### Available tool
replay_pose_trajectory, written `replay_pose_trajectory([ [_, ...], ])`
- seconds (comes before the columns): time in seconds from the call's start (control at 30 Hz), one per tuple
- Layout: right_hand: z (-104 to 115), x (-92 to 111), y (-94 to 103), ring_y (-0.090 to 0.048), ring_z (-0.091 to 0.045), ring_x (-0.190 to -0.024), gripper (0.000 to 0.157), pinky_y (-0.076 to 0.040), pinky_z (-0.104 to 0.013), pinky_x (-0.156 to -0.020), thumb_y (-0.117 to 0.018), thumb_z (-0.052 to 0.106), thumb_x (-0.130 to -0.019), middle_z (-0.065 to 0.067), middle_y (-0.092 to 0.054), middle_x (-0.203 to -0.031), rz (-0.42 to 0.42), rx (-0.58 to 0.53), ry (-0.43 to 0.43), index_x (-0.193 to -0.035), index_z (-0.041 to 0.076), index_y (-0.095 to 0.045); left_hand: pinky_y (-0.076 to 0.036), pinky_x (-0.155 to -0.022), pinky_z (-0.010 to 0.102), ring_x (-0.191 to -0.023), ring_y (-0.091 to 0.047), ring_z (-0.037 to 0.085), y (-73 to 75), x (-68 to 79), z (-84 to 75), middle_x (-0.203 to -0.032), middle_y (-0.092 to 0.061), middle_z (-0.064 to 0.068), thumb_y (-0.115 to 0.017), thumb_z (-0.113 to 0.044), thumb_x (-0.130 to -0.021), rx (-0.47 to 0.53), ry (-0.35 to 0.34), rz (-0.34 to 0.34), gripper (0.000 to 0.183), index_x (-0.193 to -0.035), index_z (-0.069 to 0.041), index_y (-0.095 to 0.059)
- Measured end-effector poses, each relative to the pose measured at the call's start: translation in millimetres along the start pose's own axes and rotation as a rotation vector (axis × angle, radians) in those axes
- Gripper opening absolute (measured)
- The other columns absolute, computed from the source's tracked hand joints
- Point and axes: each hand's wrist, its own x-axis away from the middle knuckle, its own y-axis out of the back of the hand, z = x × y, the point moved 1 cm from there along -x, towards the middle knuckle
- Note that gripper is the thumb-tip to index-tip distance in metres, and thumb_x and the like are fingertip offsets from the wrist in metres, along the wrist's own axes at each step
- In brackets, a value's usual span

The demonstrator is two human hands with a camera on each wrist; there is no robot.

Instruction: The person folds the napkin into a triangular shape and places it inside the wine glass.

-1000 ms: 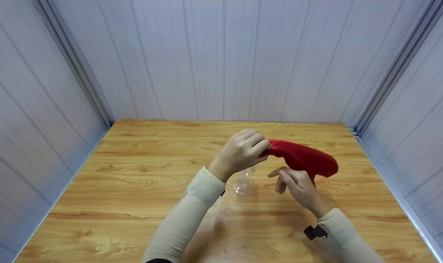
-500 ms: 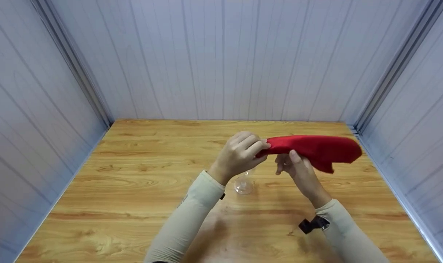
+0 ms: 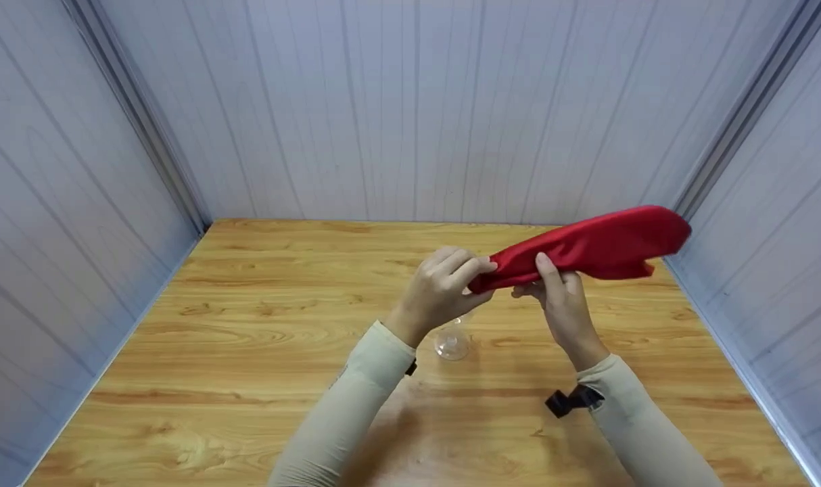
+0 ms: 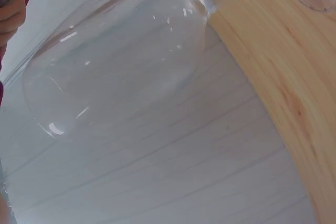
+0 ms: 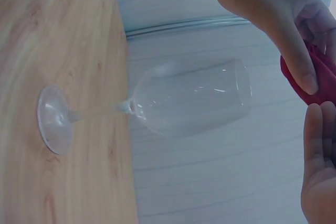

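Note:
Above the table, my left hand [image 3: 441, 287] grips the gathered end of a shiny red cloth [image 3: 606, 243]. The cloth's wider, loose end sticks out to the upper right. My right hand [image 3: 566, 308] pinches it near the middle, thumb on top and fingers beneath. A clear wine glass [image 3: 452, 343] stands upright on the table; its bowl is mostly hidden behind my left hand in the head view. Both wrist views show the glass, tall bowl [image 5: 191, 98] and foot [image 5: 55, 120] included. In the right wrist view, the red cloth [image 5: 326, 80] is bunched between the two hands.
The wood-grain table [image 3: 248, 352] is enclosed by pale panel walls [image 3: 383, 115] at the back and both sides. A small black camera [image 3: 563, 402] sits on my right wrist. The glass stands just below and close to my hands.
My right hand has risen from below the cloth and taken hold of it. The cloth's loose end has swung up and to the right. My left hand has barely moved.

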Motion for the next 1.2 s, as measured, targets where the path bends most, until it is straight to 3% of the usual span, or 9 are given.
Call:
replay_pose_trajectory([
  [0.17, 9, -11, -2.9, -0.065, -0.024, -0.069, 0.034, -0.056, -0.034, -0.069, -0.044, 0.020, -0.108, -0.018, -0.068, -0.093, -0.021, 0.198, 0.046, -0.110, -0.008, -0.063, -0.050, -0.080, 0.025, -0.085, -0.058, 0.017, 2.2, 2.6, 1.3, -0.092, -0.061, 0.004, -0.080, -0.025, -0.086, 0.115, 0.134, 0.042, 0.030, -0.105, -0.007, -0.067],
  [0.33, 20, -19, -4.8, -0.066, -0.025, -0.067, 0.030, -0.056, -0.030, -0.069, -0.044, 0.009, -0.107, -0.014, -0.069, -0.080, -0.015, 0.445, 0.123, -0.100, -0.006, -0.069, -0.049, -0.089, 0.023, -0.100, -0.060, 0.014, 8.1, -0.3, 3.5, -0.105, -0.064, 0.003, -0.071, -0.027, -0.094, 0.243, 0.251, 0.066, 0.025, -0.107, -0.006, -0.067],
  [0.43, 36, -19, -14.0, -0.066, -0.023, -0.065, 0.028, -0.055, -0.027, -0.067, -0.045, 0.002, -0.105, -0.015, -0.068, -0.074, 0.002, 0.528, 0.180, -0.094, -0.008, -0.069, -0.048, -0.092, 0.025, -0.106, -0.059, 0.013, 12.6, -3.7, 4.6, -0.108, -0.065, 0.003, -0.066, -0.025, -0.098, 0.291, 0.296, 0.077, 0.020, -0.107, -0.007, -0.067],
  [0.57, 52, -21, -24.4, -0.064, -0.024, -0.064, 0.025, -0.052, -0.022, -0.065, -0.046, -0.004, -0.102, -0.017, -0.066, -0.072, 0.042, 0.594, 0.249, -0.092, -0.010, -0.067, -0.050, -0.090, 0.026, -0.105, -0.059, 0.012, 17.4, -7.8, 6.4, -0.109, -0.065, 0.003, -0.065, -0.023, -0.099, 0.336, 0.322, 0.078, 0.020, -0.111, -0.007, -0.068],
  [0.77, 28, -34, -14.7, -0.061, -0.020, -0.068, 0.014, -0.049, -0.022, -0.064, -0.054, 0.000, -0.101, -0.004, -0.067, -0.084, 0.126, 0.690, 0.288, -0.103, 0.001, -0.068, -0.054, -0.080, 0.026, -0.101, -0.061, 0.012, 22.7, -11.8, 8.9, -0.116, -0.062, 0.003, -0.067, -0.021, -0.098, 0.405, 0.384, 0.098, 0.029, -0.124, -0.009, -0.065],
  [0.9, 28, -39, -20.6, -0.063, -0.013, -0.078, 0.016, -0.052, -0.024, -0.069, -0.057, 0.009, -0.102, 0.000, -0.067, -0.099, 0.195, 0.728, 0.315, -0.115, 0.004, -0.065, -0.055, -0.077, 0.023, -0.102, -0.062, 0.011, 25.9, -12.4, 11.0, -0.119, -0.063, 0.001, -0.069, -0.018, -0.096, 0.448, 0.430, 0.088, 0.031, -0.125, -0.010, -0.065],
  [1.2, 25, -50, -30.9, -0.060, -0.013, -0.086, 0.023, -0.050, -0.031, -0.072, -0.057, 0.022, -0.103, 0.000, -0.066, -0.104, 0.245, 0.783, 0.245, -0.117, 0.004, -0.063, -0.057, -0.074, 0.024, -0.100, -0.063, 0.010, 27.0, -5.1, 17.7, -0.113, -0.063, 0.003, -0.076, -0.015, -0.091, 0.470, 0.530, 0.068, 0.035, -0.122, -0.007, -0.063],
])
